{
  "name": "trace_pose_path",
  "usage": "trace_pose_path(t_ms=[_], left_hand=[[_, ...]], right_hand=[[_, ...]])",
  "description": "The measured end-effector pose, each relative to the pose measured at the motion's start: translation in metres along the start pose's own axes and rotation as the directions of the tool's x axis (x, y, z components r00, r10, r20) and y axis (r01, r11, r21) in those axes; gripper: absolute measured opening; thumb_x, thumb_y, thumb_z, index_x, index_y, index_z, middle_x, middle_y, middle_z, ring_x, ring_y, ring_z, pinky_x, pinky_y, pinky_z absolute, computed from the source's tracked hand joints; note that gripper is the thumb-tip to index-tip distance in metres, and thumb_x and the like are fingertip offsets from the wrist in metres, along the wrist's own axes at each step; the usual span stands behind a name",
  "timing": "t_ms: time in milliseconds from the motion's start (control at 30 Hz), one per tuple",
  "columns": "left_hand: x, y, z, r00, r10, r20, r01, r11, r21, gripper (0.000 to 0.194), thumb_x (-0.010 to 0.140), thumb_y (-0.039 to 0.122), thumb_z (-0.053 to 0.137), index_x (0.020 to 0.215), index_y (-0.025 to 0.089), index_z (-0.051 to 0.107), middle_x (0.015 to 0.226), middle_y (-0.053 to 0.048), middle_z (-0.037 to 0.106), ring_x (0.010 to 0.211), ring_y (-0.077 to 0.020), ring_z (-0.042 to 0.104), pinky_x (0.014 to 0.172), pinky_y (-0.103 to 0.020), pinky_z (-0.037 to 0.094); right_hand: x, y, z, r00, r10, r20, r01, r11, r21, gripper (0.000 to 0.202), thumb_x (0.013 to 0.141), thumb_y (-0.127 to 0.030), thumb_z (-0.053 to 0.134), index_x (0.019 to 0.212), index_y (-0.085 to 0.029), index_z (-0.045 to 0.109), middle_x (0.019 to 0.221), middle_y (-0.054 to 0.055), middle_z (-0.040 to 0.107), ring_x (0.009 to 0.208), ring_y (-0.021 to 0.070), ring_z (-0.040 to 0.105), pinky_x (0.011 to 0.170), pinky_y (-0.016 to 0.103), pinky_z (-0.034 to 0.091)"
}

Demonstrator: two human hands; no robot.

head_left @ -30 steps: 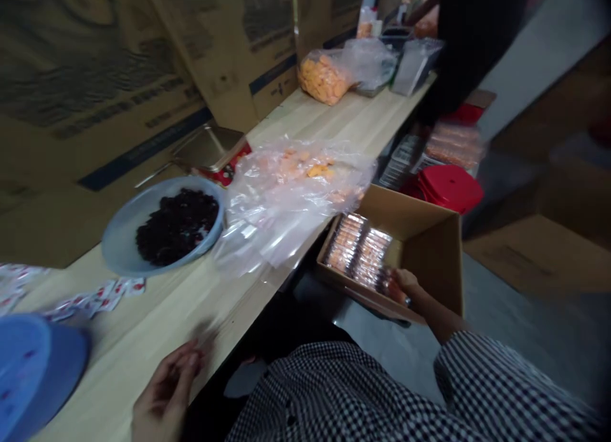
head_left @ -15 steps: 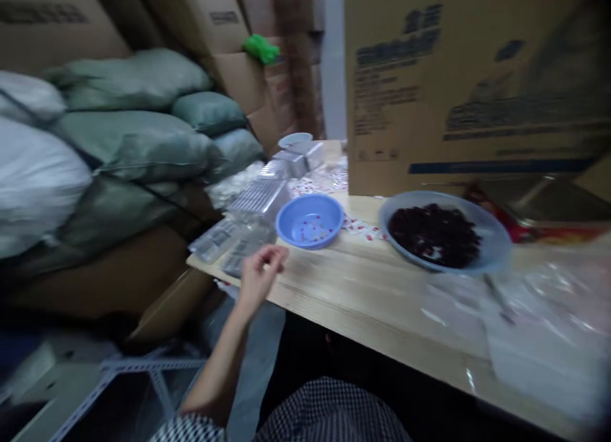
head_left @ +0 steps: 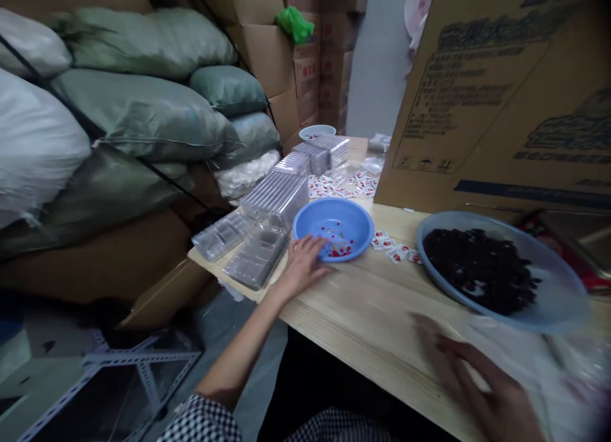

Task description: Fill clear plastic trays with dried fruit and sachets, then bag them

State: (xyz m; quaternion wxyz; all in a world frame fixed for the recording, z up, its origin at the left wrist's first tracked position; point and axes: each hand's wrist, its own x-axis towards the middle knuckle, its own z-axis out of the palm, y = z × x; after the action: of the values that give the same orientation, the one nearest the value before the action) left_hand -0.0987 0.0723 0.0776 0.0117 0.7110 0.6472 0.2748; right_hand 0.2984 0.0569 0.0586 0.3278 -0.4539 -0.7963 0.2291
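The left hand [head_left: 300,268] is open, fingers spread at one blue basin's [head_left: 334,218] near rim; two clear trays [head_left: 258,257] lie toward the table's [head_left: 367,302] left corner; the blurred right hand [head_left: 501,394] is near the front edge, grip unclear; one pale bowl [head_left: 566,296] stands beyond.

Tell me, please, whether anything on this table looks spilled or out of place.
A few small packets lie loose on the table between the blue basin and the pale bowl, apart from the larger spread behind, perhaps strays.
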Motion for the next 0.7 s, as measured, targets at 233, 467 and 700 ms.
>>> trace_pose_path(t_ms=[233, 467, 700], left_hand=[[-0.021, 0.013, 0.063, 0.991, 0.07, 0.113, -0.099, 0.957, 0.272, 0.021, 0.094, 0.014, 0.048, 0.103, 0.02, 0.066, 0.093, -0.008, 0.07, 0.093, -0.0232, 0.059, 0.084, -0.041, 0.041], [-0.026, 0.02, 0.054, 0.985, 0.048, 0.163, -0.095, 0.951, 0.295, 0.017, 0.095, 0.019, 0.05, 0.099, 0.021, 0.066, 0.092, -0.009, 0.07, 0.09, -0.0253, 0.059, 0.079, -0.042, 0.041], [0.02, 0.011, 0.0, 0.989, 0.128, -0.07, -0.133, 0.988, -0.075, 0.042, 0.095, 0.04, 0.056, 0.133, 0.022, 0.053, 0.127, -0.01, 0.065, 0.119, -0.023, 0.057, 0.104, -0.04, 0.041]], right_hand=[[0.032, -0.027, 0.055, 0.984, -0.082, 0.16, 0.056, 0.986, 0.156, 0.026, 0.099, -0.033, 0.051, 0.111, -0.023, 0.072, 0.107, 0.007, 0.074, 0.099, 0.0216, 0.071, 0.085, 0.032, 0.061], [0.014, -0.023, 0.059, 0.981, 0.03, 0.189, -0.072, 0.973, 0.218, 0.027, 0.098, -0.036, 0.052, 0.104, -0.021, 0.073, 0.104, 0.008, 0.075, 0.096, 0.0217, 0.072, 0.084, 0.031, 0.06], [-0.003, -0.018, 0.045, 0.987, 0.065, 0.145, -0.096, 0.97, 0.223, 0.028, 0.097, -0.04, 0.053, 0.105, -0.021, 0.073, 0.107, 0.008, 0.075, 0.099, 0.0209, 0.072, 0.087, 0.029, 0.06]])
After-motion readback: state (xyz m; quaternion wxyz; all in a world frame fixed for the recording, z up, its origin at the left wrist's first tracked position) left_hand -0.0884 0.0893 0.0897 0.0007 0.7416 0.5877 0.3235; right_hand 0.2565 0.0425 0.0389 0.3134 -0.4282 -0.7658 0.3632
